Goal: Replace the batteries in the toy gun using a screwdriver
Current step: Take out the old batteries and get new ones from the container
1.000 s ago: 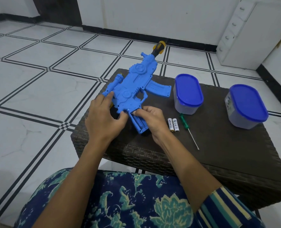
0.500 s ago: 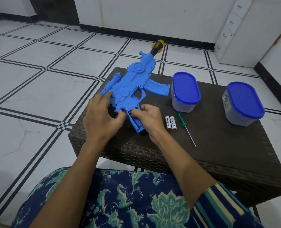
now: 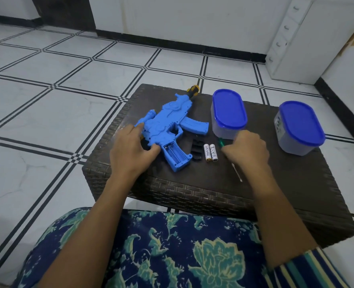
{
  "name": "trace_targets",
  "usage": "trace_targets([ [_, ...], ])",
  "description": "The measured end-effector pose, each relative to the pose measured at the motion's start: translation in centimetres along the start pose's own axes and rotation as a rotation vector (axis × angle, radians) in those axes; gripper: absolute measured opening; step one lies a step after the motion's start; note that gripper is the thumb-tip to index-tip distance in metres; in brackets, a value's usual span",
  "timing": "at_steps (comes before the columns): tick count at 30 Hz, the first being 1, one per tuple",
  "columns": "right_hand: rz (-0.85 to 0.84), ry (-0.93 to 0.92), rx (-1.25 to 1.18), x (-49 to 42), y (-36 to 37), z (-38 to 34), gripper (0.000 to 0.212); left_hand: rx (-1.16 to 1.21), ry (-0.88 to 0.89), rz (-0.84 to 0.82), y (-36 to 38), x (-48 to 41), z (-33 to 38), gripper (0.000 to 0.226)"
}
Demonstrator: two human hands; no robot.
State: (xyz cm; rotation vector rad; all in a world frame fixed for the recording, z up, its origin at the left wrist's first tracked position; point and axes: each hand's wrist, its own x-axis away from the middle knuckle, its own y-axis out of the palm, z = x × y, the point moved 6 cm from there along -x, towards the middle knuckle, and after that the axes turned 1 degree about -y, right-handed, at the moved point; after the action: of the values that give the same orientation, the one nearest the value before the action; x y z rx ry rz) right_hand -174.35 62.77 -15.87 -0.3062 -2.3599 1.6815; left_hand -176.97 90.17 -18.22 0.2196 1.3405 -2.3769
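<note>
We find the toy gun point(image 3: 167, 123) lying flat on the worktop point(image 3: 286, 183), under and just beyond the left grip point(image 3: 128, 150). That grip's fingers lie spread along the gun's body, thumb against the top of the handle, pressing rather than pinching. The battery bay point(image 3: 175, 152) in the handle, just right of that thumb, stands open and appears empty. Between the two grips lie the black cover point(image 3: 196, 149), close beside the handle, and two batteries point(image 3: 207, 152) side by side, just left of the right grip point(image 3: 247, 148). That grip is arched knuckles-up over the screwdriver point(image 3: 221, 142); the green handle shows at its far side and the shaft emerges at its near side. We cannot tell whether the hidden fingers pinch the tool or merely hover. We judge the step in hand to be loading the cells. Recommended: bear down with the left grip so the bay cannot roll, check polarity marks, seat each cell fully, then refit the cover before driving the screw
</note>
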Motion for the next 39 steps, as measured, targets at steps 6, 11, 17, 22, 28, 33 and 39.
trace_targets([
  [6, -0.105, 0.045, -0.036, -0.9, 1.2, 0.7, 0.029, 0.007, -0.051, -0.046, 0.4, -0.3, -0.2, 0.063],
  [11, 0.013, -0.013, -0.196, -0.1, -1.1, 0.2, 0.033, -0.016, -0.060, -0.058, 0.5, -0.4, -0.5, 0.061],
  [17, -0.159, -0.128, -1.318, 3.4, -2.4, -3.7, 0.011, 0.017, -0.077, -0.074, 0.7, -0.4, -0.4, 0.060],
  [22, -0.269, -0.232, -1.278, 4.7, 0.8, -6.1, 0.015, 0.020, -0.080, -0.078, 0.8, -0.3, -0.3, 0.060],
  [28, -0.148, -0.288, -1.173, 4.4, 2.1, -6.2, 0.015, 0.016, -0.087, -0.087, 0.8, -0.3, -0.3, 0.060],
  [33, -0.168, -0.272, -1.200, 4.5, 2.8, -6.3, 0.012, 0.016, -0.093, -0.097, 0.9, -0.3, -0.3, 0.060],
  [39, -0.160, -0.255, -1.232, 4.5, 3.1, -6.5, 0.018, 0.002, -0.087, -0.100, 0.9, -0.4, -0.3, 0.060],
])
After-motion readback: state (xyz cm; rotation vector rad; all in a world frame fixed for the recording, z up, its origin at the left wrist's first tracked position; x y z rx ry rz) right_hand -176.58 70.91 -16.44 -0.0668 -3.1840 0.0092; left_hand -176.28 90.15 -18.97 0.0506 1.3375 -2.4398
